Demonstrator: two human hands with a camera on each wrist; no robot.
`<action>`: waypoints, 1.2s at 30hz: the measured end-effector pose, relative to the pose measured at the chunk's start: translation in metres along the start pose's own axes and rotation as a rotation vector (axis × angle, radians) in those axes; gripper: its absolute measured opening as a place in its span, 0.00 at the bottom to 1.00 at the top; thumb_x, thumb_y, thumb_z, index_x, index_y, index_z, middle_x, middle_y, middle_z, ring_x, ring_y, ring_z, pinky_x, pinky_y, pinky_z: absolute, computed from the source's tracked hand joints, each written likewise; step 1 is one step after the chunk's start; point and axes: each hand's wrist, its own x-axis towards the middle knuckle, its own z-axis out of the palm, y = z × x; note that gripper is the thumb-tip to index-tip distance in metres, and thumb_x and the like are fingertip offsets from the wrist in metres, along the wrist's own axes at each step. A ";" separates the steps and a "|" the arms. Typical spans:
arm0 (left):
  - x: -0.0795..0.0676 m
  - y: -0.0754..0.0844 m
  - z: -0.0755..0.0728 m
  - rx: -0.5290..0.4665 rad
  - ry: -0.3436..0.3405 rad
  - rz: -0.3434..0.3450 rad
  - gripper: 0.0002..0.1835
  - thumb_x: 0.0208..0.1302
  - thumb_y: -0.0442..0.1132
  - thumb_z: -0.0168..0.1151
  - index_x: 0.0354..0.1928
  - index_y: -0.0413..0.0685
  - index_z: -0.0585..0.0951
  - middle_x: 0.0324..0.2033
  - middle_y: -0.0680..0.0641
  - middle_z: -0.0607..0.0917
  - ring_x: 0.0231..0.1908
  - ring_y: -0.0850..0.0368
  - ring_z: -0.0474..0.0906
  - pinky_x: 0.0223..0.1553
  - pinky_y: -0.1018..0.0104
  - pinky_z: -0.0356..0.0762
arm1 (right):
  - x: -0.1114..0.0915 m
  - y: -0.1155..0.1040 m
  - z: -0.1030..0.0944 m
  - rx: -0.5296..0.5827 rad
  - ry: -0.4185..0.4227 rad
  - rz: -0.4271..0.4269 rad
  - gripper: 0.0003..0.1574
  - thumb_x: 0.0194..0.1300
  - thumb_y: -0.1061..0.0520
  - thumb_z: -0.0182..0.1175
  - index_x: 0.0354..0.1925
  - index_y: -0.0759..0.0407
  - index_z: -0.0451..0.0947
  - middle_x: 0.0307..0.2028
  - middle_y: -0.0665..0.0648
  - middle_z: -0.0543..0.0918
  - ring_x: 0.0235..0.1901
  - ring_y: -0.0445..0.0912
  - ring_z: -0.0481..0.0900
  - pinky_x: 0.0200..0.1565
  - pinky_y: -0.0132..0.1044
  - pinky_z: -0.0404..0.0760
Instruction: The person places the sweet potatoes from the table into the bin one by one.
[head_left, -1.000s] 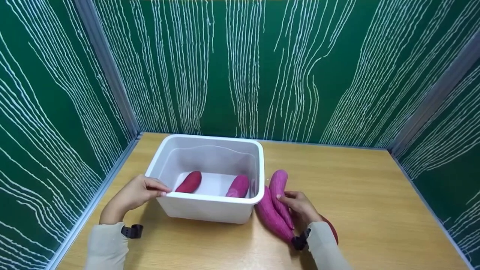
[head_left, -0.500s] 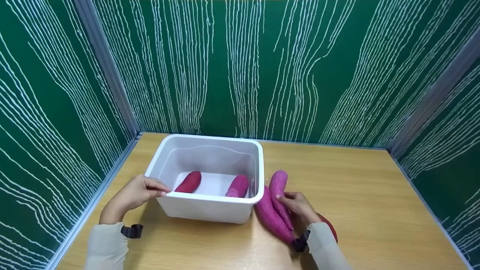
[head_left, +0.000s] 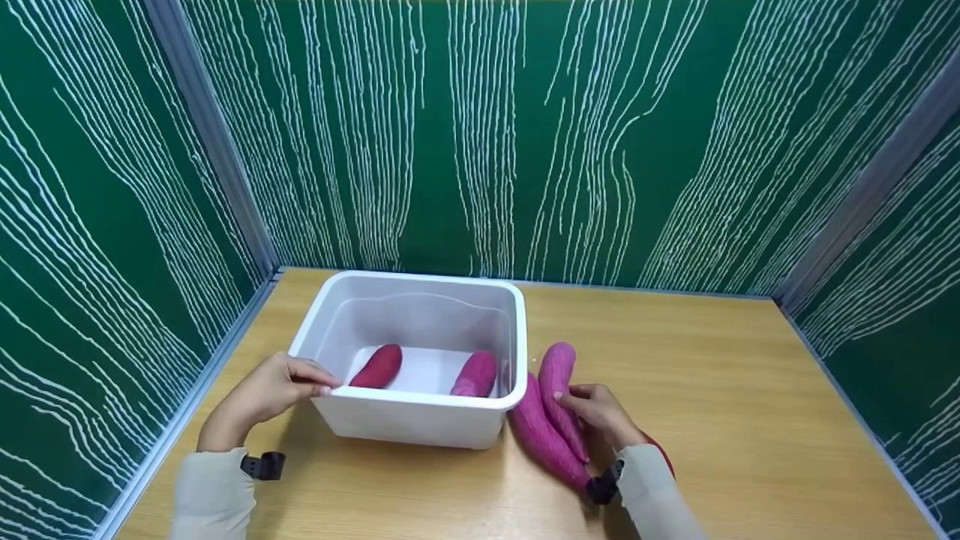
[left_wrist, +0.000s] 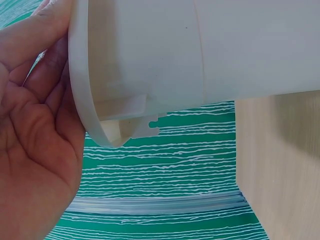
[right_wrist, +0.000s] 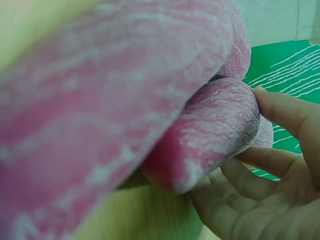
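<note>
In the head view my left hand (head_left: pixel 271 390) pinches the near-left rim corner of a white plastic tub (head_left: pixel 409 420). The left wrist view has the thumb and fingers on either side of that tub's rim (left_wrist: pixel 80 75). My right hand (head_left: pixel 602 412) holds a long pink-purple sweet potato (head_left: pixel 556 375) between thumb and fingers, low at the table. A second, longer purple sweet potato (head_left: pixel 544 442) lies against its left side, beside the tub. The right wrist view shows the held sweet potato (right_wrist: pixel 215 125) partly covered by the blurred, nearer one (right_wrist: pixel 110 100).
Inside the tub lie a red sweet potato (head_left: pixel 379 365) at left and a purple one (head_left: pixel 475 375) at right. Another red piece (head_left: pixel 667 458) shows behind my right sleeve, mostly hidden. Green panels (head_left: pixel 480 150) with white lines enclose the wooden table (head_left: pixel 735 405).
Both hands keep their holds, and the tub and sweet potatoes stay in place. Only the head view has shifted very slightly.
</note>
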 end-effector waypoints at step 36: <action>0.000 0.003 -0.001 -0.012 -0.012 -0.010 0.08 0.59 0.29 0.67 0.39 0.42 0.89 0.41 0.44 0.87 0.50 0.44 0.75 0.55 0.44 0.72 | -0.002 -0.030 -0.021 0.019 0.014 0.012 0.35 0.69 0.47 0.60 0.61 0.72 0.70 0.51 0.65 0.79 0.47 0.52 0.79 0.50 0.49 0.79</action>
